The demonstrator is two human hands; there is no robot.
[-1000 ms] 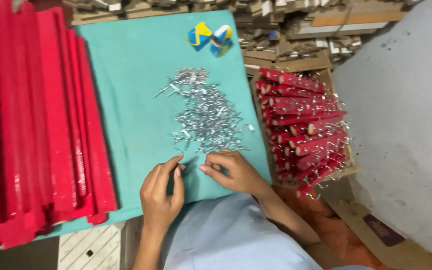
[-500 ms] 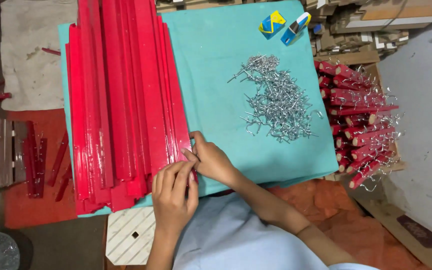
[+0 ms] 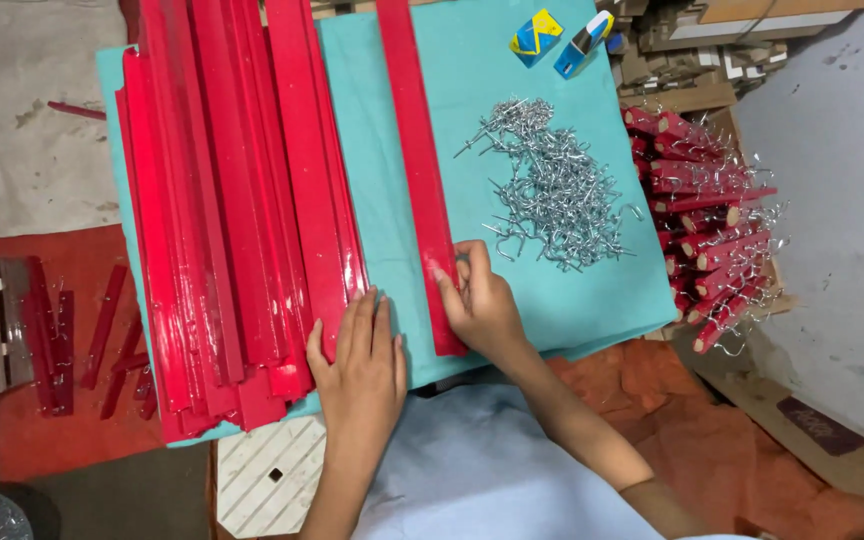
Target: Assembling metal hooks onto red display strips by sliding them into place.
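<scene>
Right hand (image 3: 482,305) low centre of frame, grip pinched on near end of single red strip (image 3: 420,170). Strip flat on teal surface (image 3: 472,60), long axis near-vertical in frame, running up and away from grip to top edge. Left hand (image 3: 360,365) spread flat, fingers on lower end of red strip stack (image 3: 232,200), holding nothing; just left of the single strip, but right hand nearer. Silver hook pile (image 3: 552,185) right of strip, close to right hand. Versus half a second earlier: strip separated from stack, now apart at centre; hands no longer together at stack edge.
</scene>
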